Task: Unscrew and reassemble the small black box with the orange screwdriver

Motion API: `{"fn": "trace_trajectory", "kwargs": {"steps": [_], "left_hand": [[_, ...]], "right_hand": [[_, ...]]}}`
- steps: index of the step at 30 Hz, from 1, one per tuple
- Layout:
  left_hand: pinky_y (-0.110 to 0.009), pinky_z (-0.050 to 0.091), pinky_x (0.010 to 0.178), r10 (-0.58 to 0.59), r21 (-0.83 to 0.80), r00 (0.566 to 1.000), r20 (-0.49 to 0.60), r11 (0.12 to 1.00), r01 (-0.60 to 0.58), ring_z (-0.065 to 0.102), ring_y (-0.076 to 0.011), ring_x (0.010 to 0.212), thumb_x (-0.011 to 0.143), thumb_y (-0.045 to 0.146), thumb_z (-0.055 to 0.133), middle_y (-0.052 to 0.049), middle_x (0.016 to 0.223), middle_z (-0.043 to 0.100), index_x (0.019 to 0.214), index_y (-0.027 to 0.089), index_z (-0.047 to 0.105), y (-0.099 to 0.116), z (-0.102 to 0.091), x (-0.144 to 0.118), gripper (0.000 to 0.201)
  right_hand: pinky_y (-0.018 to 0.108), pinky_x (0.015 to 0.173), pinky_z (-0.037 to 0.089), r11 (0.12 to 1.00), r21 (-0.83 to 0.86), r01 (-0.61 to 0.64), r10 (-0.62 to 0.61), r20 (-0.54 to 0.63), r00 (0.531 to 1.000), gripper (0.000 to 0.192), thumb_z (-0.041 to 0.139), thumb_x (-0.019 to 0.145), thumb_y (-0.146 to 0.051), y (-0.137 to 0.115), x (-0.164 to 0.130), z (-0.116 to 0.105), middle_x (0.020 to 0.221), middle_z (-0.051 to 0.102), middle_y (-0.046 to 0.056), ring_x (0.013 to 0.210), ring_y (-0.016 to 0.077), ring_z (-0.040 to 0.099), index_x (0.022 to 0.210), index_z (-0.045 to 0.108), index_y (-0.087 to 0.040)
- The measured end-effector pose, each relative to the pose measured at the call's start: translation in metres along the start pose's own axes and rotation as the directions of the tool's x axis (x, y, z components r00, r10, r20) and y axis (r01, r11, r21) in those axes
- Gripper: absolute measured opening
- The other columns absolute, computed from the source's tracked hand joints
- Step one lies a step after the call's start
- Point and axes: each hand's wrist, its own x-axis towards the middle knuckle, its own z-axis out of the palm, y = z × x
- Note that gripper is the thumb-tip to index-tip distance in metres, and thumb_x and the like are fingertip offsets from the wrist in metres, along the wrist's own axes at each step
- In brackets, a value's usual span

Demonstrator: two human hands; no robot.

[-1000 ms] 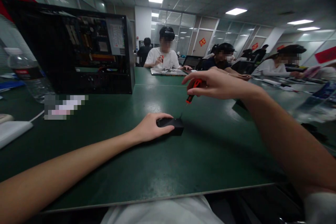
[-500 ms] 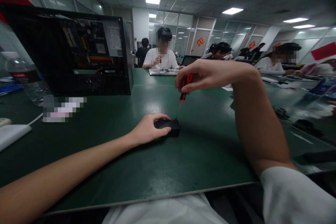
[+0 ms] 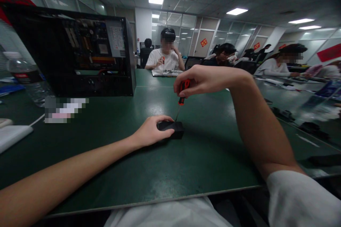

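My left hand (image 3: 151,130) grips a small black rectangular block (image 3: 178,131) from its left end, thumb on the near side and fingers on the far side. The block lies on the green tabletop (image 3: 170,173). Above it my right hand (image 3: 195,81) is closed round the red and black handle of a screwdriver (image 3: 181,100). Its thin shaft points down, slightly tilted, and the tip meets the top of the block near its far edge. What exactly the tip touches is too small to make out.
An open computer case (image 3: 106,85) stands at the back left, with a plastic bottle (image 3: 23,74) beside it. A white device (image 3: 16,136) with a cable lies at the left edge. Across the table sits a person (image 3: 166,56); black items (image 3: 310,127) lie at the right.
My right hand has come down and shifted a little left with the screwdriver; the tip has moved left along the block. My left hand and the block have stayed put.
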Motion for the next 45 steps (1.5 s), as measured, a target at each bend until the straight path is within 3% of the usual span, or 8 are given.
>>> {"fn": "trace_trajectory", "kwargs": {"steps": [10,18,21,24,28,33,40,45], "left_hand": [[-0.034,0.052,0.094,0.008,-0.008,1.0,-0.001,1.0,-0.008,0.069,-0.0258,0.105,0.083,0.036,0.071,-0.007,0.112,0.076,0.116,0.016,0.072,-0.001,0.0,0.001,0.038],[-0.036,0.052,0.097,0.004,0.01,1.0,0.002,1.0,-0.004,0.069,-0.0267,0.106,0.084,0.038,0.07,-0.007,0.114,0.075,0.117,0.017,0.072,-0.003,0.0,0.0,0.039],[-0.038,0.051,0.1,-0.001,-0.01,0.999,0.042,1.0,0.001,0.067,-0.0279,0.112,0.081,0.04,0.073,-0.009,0.12,0.073,0.124,0.016,0.068,-0.006,-0.004,-0.001,0.05],[-0.039,0.051,0.101,-0.007,-0.015,0.998,0.069,1.0,0.009,0.066,-0.0292,0.114,0.076,0.041,0.078,-0.011,0.125,0.071,0.131,0.016,0.063,-0.008,-0.01,-0.001,0.062],[-0.037,0.053,0.09,-0.024,0.039,0.998,0.065,0.999,0.021,0.069,-0.0278,0.101,0.079,0.046,0.075,-0.008,0.113,0.074,0.12,0.017,0.07,-0.007,-0.011,-0.002,0.05],[-0.034,0.052,0.083,-0.052,0.063,0.997,0.064,0.997,0.048,0.07,-0.0267,0.095,0.081,0.047,0.074,-0.007,0.107,0.075,0.117,0.016,0.072,-0.006,-0.01,-0.003,0.048],[-0.033,0.052,0.081,-0.049,0.066,0.997,0.055,0.997,0.045,0.069,-0.0261,0.092,0.08,0.047,0.075,-0.008,0.105,0.075,0.116,0.014,0.073,-0.006,-0.01,-0.002,0.049],[-0.032,0.051,0.08,-0.039,0.055,0.997,0.059,0.998,0.036,0.068,-0.0255,0.092,0.08,0.047,0.075,-0.007,0.103,0.075,0.114,0.015,0.073,-0.008,-0.008,-0.002,0.047]], "right_hand": [[0.026,0.073,0.055,0.998,0.062,-0.005,0.004,0.028,1.0,0.025,0.07,0.082,-0.031,0.001,0.002,0.003,0.098,0.075,0.001,0.084,0.0162,0.07,0.106,0.075,-0.022],[0.025,0.071,0.053,0.995,-0.097,-0.021,0.019,-0.027,0.999,0.026,0.062,0.09,-0.037,-0.001,0.003,0.006,0.096,0.076,0.002,0.081,0.0154,0.07,0.108,0.074,-0.022],[0.026,0.076,0.054,0.996,-0.091,0.02,-0.025,-0.047,0.999,0.033,0.069,0.085,-0.035,-0.001,0.002,0.006,0.111,0.074,0.002,0.092,0.017,0.07,0.116,0.072,-0.023],[0.026,0.073,0.054,0.994,-0.107,-0.01,0.004,-0.054,0.999,0.036,0.07,0.084,-0.043,-0.002,0.002,0.007,0.107,0.075,0.003,0.09,0.0173,0.07,0.114,0.071,-0.022],[0.025,0.07,0.052,0.991,-0.132,-0.026,0.021,-0.041,0.999,0.029,0.061,0.092,-0.04,-0.001,0.001,0.007,0.098,0.075,0.003,0.083,0.0155,0.07,0.11,0.072,-0.021],[0.026,0.073,0.054,0.996,-0.089,0.006,-0.009,-0.026,1.0,0.036,0.069,0.084,-0.036,-0.003,-0.004,0.005,0.11,0.074,0.002,0.09,0.0172,0.07,0.118,0.07,-0.024],[0.022,0.06,0.045,0.974,-0.199,-0.106,0.101,-0.036,0.994,0.029,0.06,0.093,-0.04,-0.008,-0.004,0.008,0.089,0.076,0.001,0.07,0.0121,0.067,0.113,0.07,-0.021],[0.023,0.07,0.05,0.983,-0.182,-0.019,0.02,0.004,1.0,0.028,0.062,0.089,-0.027,-0.017,-0.008,0.006,0.1,0.075,0.002,0.083,0.0141,0.069,0.115,0.069,-0.02]]}}
